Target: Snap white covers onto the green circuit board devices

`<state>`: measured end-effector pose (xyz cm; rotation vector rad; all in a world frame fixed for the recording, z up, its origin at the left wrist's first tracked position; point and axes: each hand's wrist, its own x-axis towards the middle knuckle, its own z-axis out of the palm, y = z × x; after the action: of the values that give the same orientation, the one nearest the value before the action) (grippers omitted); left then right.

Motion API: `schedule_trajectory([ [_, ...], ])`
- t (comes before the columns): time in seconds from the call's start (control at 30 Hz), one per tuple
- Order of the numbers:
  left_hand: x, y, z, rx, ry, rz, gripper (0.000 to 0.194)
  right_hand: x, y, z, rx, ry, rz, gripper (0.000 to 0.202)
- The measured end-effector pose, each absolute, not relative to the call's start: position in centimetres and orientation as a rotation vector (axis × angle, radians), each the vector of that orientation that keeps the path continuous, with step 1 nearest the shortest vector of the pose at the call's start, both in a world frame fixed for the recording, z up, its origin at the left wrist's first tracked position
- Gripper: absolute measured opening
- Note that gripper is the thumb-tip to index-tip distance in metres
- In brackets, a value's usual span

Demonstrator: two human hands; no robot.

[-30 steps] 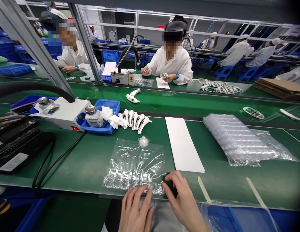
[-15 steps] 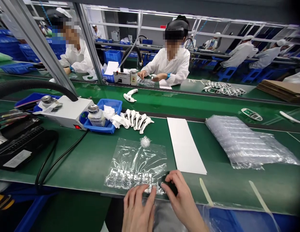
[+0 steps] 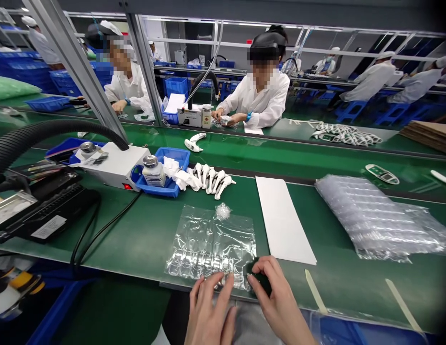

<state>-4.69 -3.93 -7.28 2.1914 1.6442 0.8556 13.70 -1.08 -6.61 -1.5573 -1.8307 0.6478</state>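
Observation:
A clear plastic sheet or bag [image 3: 232, 235] lies flat near the front edge of the bench, with a row of small clear shiny pieces [image 3: 197, 259] along its near part. My left hand [image 3: 211, 309] rests over its near edge, fingers stretched and slightly apart, touching the film. At the near right corner is my right hand [image 3: 280, 299], its fingers curved, with a gap between thumb and forefinger. The thumb tip is close to the film; I cannot make out a small glint there. A crumpled clear ball [image 3: 223, 211] sits at the sheet's far edge.
White curved device bodies [image 3: 213, 179] lie beside a blue tray [image 3: 165, 191] holding a bottle and tissues. White paper [image 3: 285, 220] lies right of the sheet, then clear air-cushion packs [image 3: 381, 215]. A white box [image 3: 118, 165] with a black hose stands left. Co-workers [image 3: 260, 93] sit opposite.
The view has shifted slightly, so the bench things appear further right. Both my hands stay in nearly the same place at the sheet's near edge. The co-worker opposite has moved their hands.

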Motion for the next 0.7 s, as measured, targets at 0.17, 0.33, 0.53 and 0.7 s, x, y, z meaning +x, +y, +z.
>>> schedule_trajectory([
  [0.17,-8.5,-3.5,-6.7,2.06,1.699,0.851,0.026,14.0,-0.9,-7.1,-1.546,-1.859,0.612,0.009],
  [0.33,-9.9,-2.8,-6.0,2.134,1.616,0.792,0.023,14.6,-0.6,-6.4,-1.566,-1.847,0.712,0.012],
  [0.53,-9.9,-2.2,-5.2,2.212,1.609,0.708,0.022,14.9,3.2,-3.3,-1.493,-1.826,0.693,0.02],
  [0.7,-10.2,-2.1,-4.9,2.279,1.597,0.651,0.023,13.1,10.0,-2.4,-1.466,-1.992,0.595,0.018],
])
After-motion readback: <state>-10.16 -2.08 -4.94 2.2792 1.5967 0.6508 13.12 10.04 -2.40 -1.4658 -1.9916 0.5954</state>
